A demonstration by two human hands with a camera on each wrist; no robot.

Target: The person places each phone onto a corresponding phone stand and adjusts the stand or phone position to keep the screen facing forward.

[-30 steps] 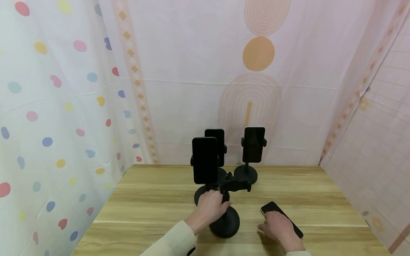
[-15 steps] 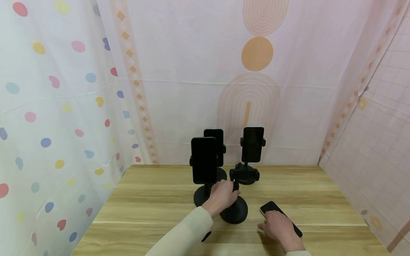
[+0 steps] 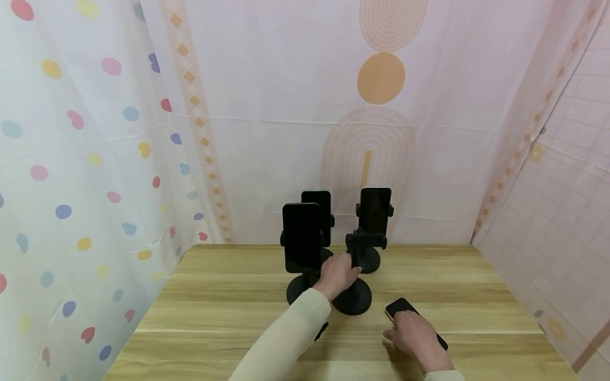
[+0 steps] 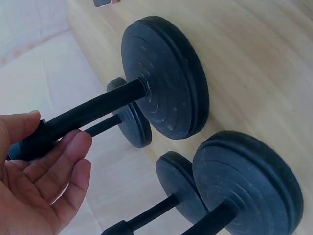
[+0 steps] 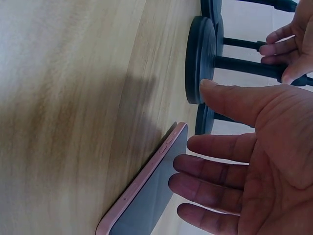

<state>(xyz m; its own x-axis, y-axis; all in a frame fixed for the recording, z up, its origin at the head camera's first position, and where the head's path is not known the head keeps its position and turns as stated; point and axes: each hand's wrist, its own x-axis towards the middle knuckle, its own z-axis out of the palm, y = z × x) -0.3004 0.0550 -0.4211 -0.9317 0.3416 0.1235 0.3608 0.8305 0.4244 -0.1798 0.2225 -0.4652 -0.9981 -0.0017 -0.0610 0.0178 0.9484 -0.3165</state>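
Observation:
My left hand (image 3: pixel 337 275) grips the black pole (image 4: pixel 98 105) of a phone stand (image 3: pixel 353 297) whose holder on top carries no phone. In the left wrist view, thumb and fingers wrap the pole above its round base (image 4: pixel 166 78). My right hand (image 3: pixel 415 333) is over a phone (image 3: pixel 400 305) lying face up on the table at the right. The right wrist view shows that hand's fingers (image 5: pixel 210 171) extended, close over the dark screen and pink edge of the phone (image 5: pixel 151 183).
Three more black stands hold upright phones: a front left phone (image 3: pixel 302 238), one behind it (image 3: pixel 317 197), and a back right phone (image 3: pixel 375 211). They stand close around my left hand on the wooden table (image 3: pixel 229 296). Patterned curtains (image 3: pixel 267 106) hang behind the table.
My left hand has carried the gripped stand away from me and slightly right, toward the back right phone. My right hand has stayed at the lying phone.

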